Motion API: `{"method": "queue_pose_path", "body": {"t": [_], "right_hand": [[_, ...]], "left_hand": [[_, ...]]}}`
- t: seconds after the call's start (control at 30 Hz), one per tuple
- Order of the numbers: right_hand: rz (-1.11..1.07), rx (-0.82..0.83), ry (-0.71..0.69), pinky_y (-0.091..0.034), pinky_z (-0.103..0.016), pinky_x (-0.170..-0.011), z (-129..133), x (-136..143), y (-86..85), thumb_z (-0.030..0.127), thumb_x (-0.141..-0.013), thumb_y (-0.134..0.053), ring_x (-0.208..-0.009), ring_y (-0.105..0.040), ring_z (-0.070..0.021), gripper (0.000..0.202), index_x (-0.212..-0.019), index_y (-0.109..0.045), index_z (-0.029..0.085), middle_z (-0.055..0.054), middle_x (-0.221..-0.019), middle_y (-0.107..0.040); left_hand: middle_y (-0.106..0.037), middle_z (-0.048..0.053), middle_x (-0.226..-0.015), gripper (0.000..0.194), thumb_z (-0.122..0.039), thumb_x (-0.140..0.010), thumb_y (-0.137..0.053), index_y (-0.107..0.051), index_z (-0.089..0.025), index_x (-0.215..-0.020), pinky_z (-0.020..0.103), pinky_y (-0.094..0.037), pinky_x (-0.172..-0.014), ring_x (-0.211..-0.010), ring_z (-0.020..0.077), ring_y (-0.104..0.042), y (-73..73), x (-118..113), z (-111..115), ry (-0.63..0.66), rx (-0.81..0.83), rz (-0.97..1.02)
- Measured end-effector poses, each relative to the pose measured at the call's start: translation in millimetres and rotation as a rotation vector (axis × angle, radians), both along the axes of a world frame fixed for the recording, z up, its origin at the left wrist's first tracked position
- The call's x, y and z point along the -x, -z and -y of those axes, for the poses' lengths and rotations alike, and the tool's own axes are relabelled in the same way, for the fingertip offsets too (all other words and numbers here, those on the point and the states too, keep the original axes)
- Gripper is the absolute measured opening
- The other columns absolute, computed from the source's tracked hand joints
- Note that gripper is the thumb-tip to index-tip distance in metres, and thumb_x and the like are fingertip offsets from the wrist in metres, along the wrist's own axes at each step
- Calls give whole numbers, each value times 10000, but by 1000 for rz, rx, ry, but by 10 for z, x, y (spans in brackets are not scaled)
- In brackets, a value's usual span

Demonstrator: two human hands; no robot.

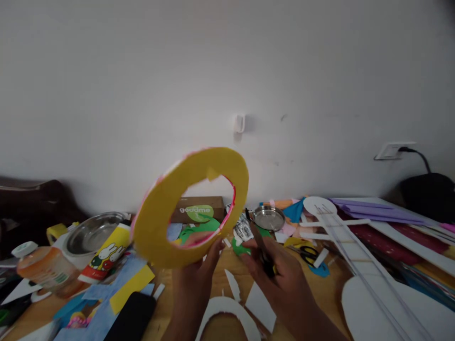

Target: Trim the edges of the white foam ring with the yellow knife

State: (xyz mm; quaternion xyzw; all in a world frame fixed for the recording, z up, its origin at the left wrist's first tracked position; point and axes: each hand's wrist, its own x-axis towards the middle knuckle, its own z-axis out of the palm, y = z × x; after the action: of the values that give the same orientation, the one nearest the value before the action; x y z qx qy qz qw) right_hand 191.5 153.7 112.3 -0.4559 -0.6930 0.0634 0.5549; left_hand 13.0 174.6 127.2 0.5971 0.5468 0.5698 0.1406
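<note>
A large yellow ring with pink and white edges [152,229] is held up and tilted by my left hand [194,286], whose fingers are closed around its lower rim. My right hand [286,284] grips a knife [262,244] with a dark, narrow blade pointing up and away, to the right of the ring and apart from it. Just beyond my right fingertips is a green piece [238,247]; whether they touch it is unclear. On the wooden table below lie a white ring-shaped cutout [232,305] and a white scrap [261,303].
A phone [131,317], a rabbit-print tube [108,253], an orange bottle [46,267] and a metal bowl [94,234] stand left. At the back are a brown box [213,204] and a metal dish [269,219]. Scissors [307,255] and a white guitar-shaped cutout [366,300] lie right.
</note>
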Motion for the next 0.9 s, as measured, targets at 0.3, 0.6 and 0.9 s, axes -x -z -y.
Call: {"method": "queue_pose_path", "body": {"t": [0.3,0.6,0.9], "right_hand": [[-70,-180,-106,-562,-231,-736,-81,-38,-31,129,-913,-648,-801,-682,-136,275,-1157,-665,252,-9,-947,-697],[16,-185,-110,-576,-276,-819,-198,-61,61,123,-961,-569,-920,-676,-161,189,-1093,-667,216,-55,-968,-666],[99,-91,-141,-579,-293,-855,-191,-92,94,147,-963,-554,-939,-681,-171,168,-1073,-653,227,-56,-1009,-653]], "left_hand": [[-740,35,-668,327,-443,-829,-695,-712,-193,-619,274,-562,-691,-697,197,-699,23,-104,-69,370,251,178],[-770,61,-718,334,-481,-820,-680,-754,-158,-860,269,-567,-600,-654,210,-725,90,-213,-40,478,385,183],[-753,69,-738,314,-468,-790,-664,-700,-156,-806,270,-552,-555,-607,206,-711,67,-267,-24,422,405,212]]}}
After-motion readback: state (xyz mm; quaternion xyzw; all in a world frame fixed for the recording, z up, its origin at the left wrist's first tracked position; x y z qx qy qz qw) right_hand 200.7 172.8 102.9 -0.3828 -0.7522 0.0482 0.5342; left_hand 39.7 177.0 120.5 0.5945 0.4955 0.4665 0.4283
